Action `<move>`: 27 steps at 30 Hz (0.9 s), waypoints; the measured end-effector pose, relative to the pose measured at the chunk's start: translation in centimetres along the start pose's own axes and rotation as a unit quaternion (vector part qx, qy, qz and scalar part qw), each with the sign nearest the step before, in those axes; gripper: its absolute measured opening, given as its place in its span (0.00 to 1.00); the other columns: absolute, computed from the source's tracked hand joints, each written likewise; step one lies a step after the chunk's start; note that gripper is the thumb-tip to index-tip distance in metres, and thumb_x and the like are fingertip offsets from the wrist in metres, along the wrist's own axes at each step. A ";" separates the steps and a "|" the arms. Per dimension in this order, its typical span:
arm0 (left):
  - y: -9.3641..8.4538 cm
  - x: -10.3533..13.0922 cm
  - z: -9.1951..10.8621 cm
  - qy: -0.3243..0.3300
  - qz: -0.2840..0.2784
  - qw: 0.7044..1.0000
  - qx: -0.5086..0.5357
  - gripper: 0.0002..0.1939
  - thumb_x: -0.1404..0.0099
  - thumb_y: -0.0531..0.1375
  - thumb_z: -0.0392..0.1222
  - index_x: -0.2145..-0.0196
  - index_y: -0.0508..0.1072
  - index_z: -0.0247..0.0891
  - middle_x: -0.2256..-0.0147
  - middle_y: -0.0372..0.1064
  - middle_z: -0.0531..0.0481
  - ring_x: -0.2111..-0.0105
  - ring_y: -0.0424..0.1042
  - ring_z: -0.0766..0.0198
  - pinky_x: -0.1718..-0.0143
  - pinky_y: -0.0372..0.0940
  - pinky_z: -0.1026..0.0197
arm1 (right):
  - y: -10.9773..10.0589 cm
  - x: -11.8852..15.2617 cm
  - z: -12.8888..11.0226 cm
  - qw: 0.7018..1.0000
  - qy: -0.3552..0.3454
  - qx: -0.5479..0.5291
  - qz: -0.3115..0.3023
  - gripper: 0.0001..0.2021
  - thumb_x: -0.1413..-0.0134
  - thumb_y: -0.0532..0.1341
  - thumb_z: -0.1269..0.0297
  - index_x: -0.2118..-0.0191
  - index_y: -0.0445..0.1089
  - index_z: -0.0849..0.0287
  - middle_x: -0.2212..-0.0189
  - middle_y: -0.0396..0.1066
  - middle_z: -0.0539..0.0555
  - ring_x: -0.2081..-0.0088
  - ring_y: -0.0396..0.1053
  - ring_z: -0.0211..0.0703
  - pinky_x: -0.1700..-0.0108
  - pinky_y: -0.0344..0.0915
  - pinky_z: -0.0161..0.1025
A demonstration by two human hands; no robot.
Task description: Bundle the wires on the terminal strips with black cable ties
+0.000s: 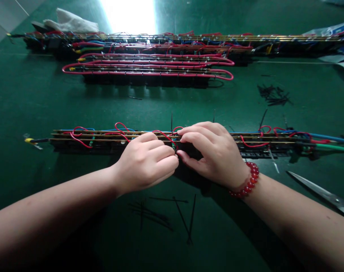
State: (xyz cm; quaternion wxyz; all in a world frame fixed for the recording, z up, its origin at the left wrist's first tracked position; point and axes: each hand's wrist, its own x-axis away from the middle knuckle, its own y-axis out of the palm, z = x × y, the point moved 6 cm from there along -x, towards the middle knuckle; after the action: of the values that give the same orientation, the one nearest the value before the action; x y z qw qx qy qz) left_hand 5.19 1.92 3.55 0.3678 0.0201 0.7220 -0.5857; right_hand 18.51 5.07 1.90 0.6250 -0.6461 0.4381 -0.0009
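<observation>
A long black bar assembly (84,145) with brass-coloured rails and red, blue and green wires lies across the table before me. My left hand (150,160) is closed at its middle, fingertips curled by the red wires (163,135); whatever they pinch is hidden. Curved over the same assembly, my right hand (211,151) rests its fingertips on the rails and its thumb on the near side, close to the left fingertips. A thin black cable tie (172,121) stands up behind my left hand, and another cable tie (263,118) rises further right.
Loose cable ties (151,215) lie in front of my hands, with a pile of black pieces (275,95) at the back right. Scissors (321,192) lie at the right. Further wired assemblies (149,77) and a white cloth (72,22) stretch along the back.
</observation>
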 end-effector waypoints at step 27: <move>1.1 0.4 0.5 0.056 -0.063 0.996 0.018 0.13 0.29 0.56 0.33 0.73 0.68 0.39 0.73 0.74 0.55 0.75 0.67 0.68 0.66 0.62 0.60 | 0.0 -0.1 0.4 0.999 0.027 -0.019 0.023 0.03 0.42 0.62 0.68 0.62 0.68 0.54 0.60 0.79 0.55 0.60 0.74 0.49 0.56 0.69 0.47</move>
State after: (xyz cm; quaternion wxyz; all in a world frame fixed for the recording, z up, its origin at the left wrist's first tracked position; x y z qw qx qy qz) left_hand 5.68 1.72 2.42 0.2886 0.0141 0.7307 -0.6185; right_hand 18.73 5.44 1.89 0.6000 -0.6475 0.4697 0.0044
